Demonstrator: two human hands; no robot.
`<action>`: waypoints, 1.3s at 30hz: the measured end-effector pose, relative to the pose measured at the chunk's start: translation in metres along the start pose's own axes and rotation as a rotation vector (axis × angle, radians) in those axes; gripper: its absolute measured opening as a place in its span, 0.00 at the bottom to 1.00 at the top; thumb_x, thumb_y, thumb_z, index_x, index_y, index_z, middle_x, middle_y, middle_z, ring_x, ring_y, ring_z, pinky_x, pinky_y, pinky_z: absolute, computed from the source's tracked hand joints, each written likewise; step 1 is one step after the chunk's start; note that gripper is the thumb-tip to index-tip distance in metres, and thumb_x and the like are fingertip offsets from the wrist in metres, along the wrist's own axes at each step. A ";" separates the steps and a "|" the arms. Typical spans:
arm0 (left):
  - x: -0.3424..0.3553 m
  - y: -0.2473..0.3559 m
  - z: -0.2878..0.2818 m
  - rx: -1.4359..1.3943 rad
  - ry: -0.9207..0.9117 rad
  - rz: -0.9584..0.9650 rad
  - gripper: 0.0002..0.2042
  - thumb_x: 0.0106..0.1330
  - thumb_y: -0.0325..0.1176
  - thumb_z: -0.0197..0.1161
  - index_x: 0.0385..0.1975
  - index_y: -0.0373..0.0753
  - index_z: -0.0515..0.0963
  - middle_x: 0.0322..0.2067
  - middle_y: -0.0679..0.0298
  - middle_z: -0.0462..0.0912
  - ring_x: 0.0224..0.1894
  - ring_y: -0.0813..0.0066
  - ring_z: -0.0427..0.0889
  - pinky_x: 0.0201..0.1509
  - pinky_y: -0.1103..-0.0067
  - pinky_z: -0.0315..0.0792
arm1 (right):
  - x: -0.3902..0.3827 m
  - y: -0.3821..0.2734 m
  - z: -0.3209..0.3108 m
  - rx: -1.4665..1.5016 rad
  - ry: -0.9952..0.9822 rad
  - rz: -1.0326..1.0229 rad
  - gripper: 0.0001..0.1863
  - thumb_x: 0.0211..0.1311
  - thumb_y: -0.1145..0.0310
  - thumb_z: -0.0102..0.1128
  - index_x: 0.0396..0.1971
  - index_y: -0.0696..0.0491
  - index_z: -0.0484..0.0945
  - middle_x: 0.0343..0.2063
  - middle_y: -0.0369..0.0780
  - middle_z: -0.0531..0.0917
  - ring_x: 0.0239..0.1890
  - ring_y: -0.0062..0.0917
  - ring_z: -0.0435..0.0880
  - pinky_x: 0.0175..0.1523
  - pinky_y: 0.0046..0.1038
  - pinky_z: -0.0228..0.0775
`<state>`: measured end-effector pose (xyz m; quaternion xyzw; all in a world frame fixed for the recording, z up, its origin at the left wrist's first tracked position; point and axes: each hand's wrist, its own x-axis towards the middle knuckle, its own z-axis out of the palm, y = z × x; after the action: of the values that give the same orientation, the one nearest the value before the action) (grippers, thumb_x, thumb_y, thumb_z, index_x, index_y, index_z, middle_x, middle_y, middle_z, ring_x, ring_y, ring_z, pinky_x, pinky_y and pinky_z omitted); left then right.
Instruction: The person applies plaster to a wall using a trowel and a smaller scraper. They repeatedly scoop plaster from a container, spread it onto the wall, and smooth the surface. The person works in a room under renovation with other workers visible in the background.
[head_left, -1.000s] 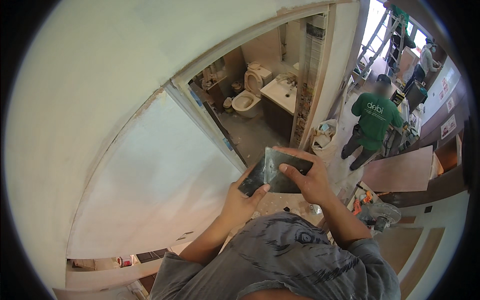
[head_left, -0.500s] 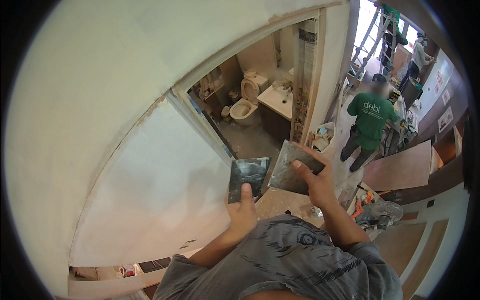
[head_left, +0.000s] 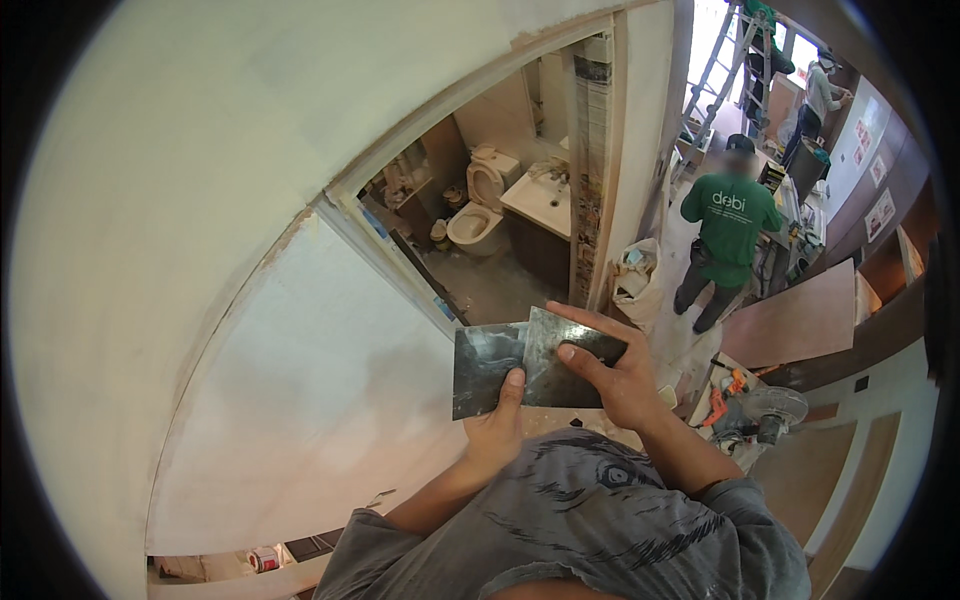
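Note:
My left hand [head_left: 497, 425] is closed on a dark, flat metal scraper [head_left: 483, 378] smeared with pale residue, its thumb pressed on the face. My right hand [head_left: 625, 375] grips a second flat metal scraper [head_left: 545, 335], thumb on top and fingers along the far edge. The two plates touch, the right one overlapping the inner edge of the left one. Both are in front of my grey shirt, below the doorway.
A doorway shows a toilet [head_left: 470, 228] and sink [head_left: 535, 200]. Co-workers [head_left: 725, 235] stand at the right near a ladder [head_left: 715, 85]. A bag [head_left: 635, 285], leaning board [head_left: 785, 320] and orange power tool [head_left: 715, 405] are also right. A pale wall panel [head_left: 300, 410] is left.
A half second ago the plates were apart; now they overlap again. The right one has moved down and left. The view has shifted slightly.

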<state>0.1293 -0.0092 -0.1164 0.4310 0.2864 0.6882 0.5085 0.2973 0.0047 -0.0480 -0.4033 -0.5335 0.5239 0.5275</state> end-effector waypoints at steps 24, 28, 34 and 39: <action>0.018 0.014 -0.006 0.338 -0.106 -0.139 0.12 0.73 0.27 0.62 0.52 0.31 0.77 0.45 0.63 0.84 0.47 0.79 0.79 0.51 0.79 0.74 | 0.007 -0.003 -0.006 -0.192 -0.070 -0.080 0.19 0.67 0.74 0.61 0.57 0.57 0.81 0.50 0.45 0.86 0.49 0.22 0.81 0.58 0.26 0.71; 0.020 0.013 -0.004 0.333 -0.056 -0.144 0.12 0.73 0.25 0.61 0.53 0.31 0.76 0.47 0.63 0.82 0.48 0.78 0.79 0.53 0.79 0.73 | 0.007 -0.007 -0.003 -0.217 -0.044 -0.091 0.20 0.67 0.73 0.62 0.58 0.57 0.80 0.51 0.45 0.85 0.51 0.23 0.81 0.59 0.27 0.71; 0.019 0.000 0.010 0.007 0.111 0.036 0.11 0.72 0.23 0.60 0.53 0.32 0.75 0.48 0.63 0.80 0.51 0.76 0.78 0.56 0.79 0.71 | 0.003 0.002 0.007 -0.081 0.101 -0.081 0.20 0.67 0.73 0.61 0.59 0.58 0.79 0.53 0.45 0.84 0.54 0.23 0.79 0.62 0.26 0.68; 0.010 -0.004 0.011 0.014 0.121 0.020 0.11 0.72 0.23 0.61 0.52 0.32 0.75 0.48 0.63 0.80 0.49 0.77 0.78 0.55 0.80 0.71 | 0.002 0.001 0.004 -0.010 0.106 -0.065 0.20 0.68 0.73 0.60 0.58 0.58 0.79 0.52 0.45 0.84 0.54 0.23 0.79 0.61 0.26 0.68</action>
<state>0.1396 0.0014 -0.1115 0.3950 0.3171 0.7159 0.4805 0.2930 0.0058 -0.0481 -0.4155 -0.5201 0.4818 0.5698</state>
